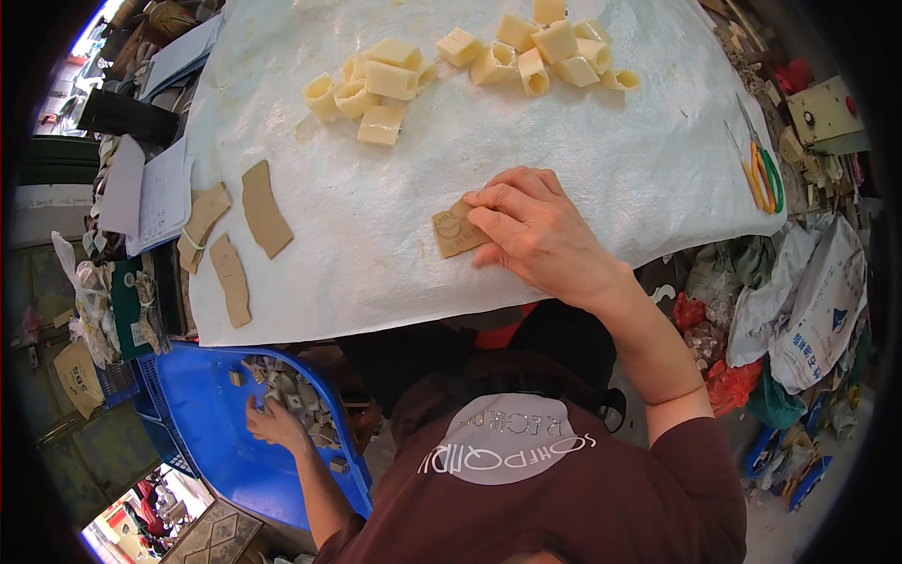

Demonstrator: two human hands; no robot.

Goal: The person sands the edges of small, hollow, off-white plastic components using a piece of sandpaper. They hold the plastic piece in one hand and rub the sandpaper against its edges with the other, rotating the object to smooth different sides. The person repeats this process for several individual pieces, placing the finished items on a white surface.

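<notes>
My right hand (pixel 536 226) is over the front middle of the white-covered table, thumb and fingers closed at the right edge of a flat tan piece (pixel 455 231). Dark marks show on that piece, which looks like cardboard or leather. Down at the left, my left hand (pixel 278 425) is inside a blue plastic tub (pixel 240 484), fingers apart. Beside it in the tub lies a heap of small greyish blocks (pixel 299 395). I see nothing in the left palm, though part of it is turned away.
Pale yellow hollow blocks lie in a left pile (pixel 390 80) and a right pile (pixel 554 52). More tan strips (pixel 267 209) rest at the table's left. Scissors (pixel 759 174) with orange and green handles lie at the right edge. Plastic bags (pixel 808 301) crowd the right side.
</notes>
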